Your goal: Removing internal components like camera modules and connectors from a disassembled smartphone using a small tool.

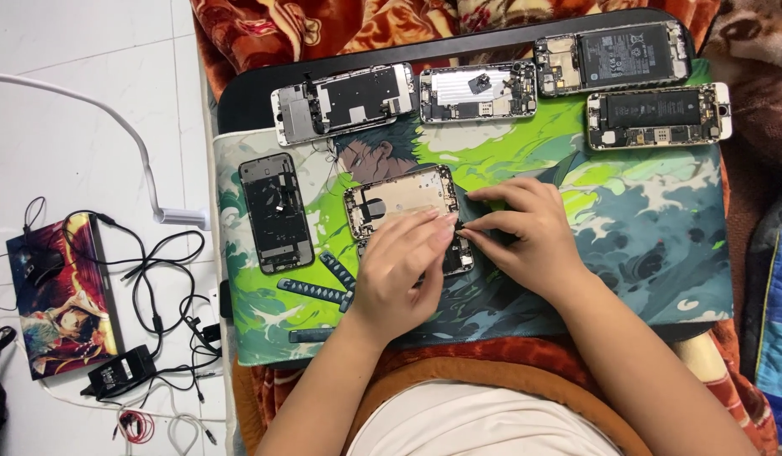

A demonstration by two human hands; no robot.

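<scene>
A large printed desk mat (627,228), green and teal with cartoon artwork, covers the work surface on a red patterned blanket (340,21). Five other opened phone bodies lie on it: three across the top, one at the upper right (658,116), and a dark one (276,212) at the left. At the centre lies the opened phone chassis (401,201) you are working on, gold inside. Your left hand (399,270) rests flat over its lower half, fingers pressing down and grasping nothing. Your right hand (526,236) pinches at the chassis's right edge; whether it holds a small part, I cannot tell. You seem to be mid-way through working a component at that edge, which calls for a steady chassis and fine fingertip control.
</scene>
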